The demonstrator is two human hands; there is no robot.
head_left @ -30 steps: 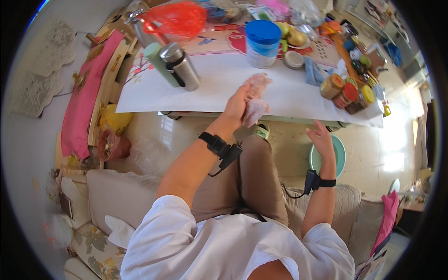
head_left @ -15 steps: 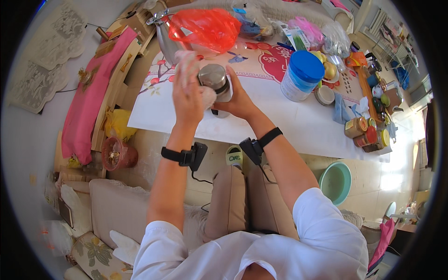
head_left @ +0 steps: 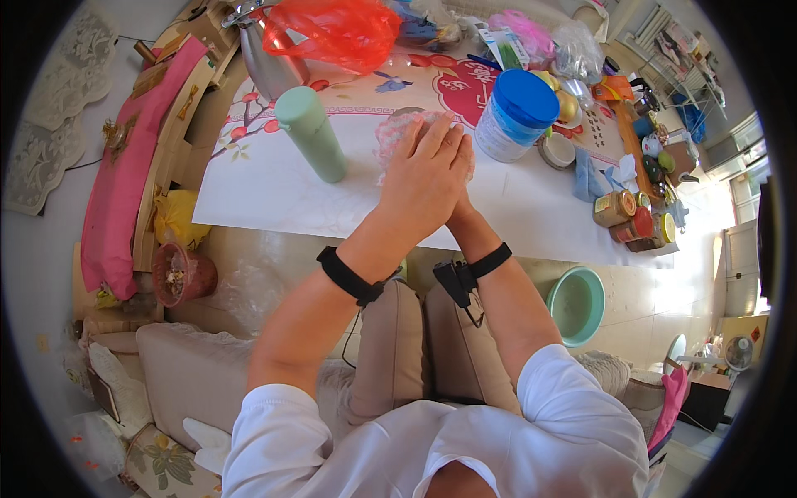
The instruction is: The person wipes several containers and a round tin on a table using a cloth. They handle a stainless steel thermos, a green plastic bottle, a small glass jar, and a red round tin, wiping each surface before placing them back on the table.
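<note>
My left hand (head_left: 423,178) presses a pink-and-white knitted cloth (head_left: 390,137) over the top of a steel-lidded container, its fingers extended and close together. Below and beside it, my right hand (head_left: 462,209) is around the container's side, with most of its fingers hidden behind the left hand. The cloth and my hands cover nearly all of the container. A light green bottle (head_left: 315,137) stands upright to their left, touching neither hand. On the right is a white tub (head_left: 502,124) with a blue lid.
A steel jug (head_left: 270,66) and a red plastic bag (head_left: 332,33) are at the table's far left. Several jars (head_left: 631,217) crowd its right side, near a small round container (head_left: 556,151). A green basin (head_left: 575,307) and a red bin (head_left: 184,274) are on the floor.
My left hand has moved right, bringing the cloth from the container's side over its top. The green bottle now shows. The whole view has shifted slightly.
</note>
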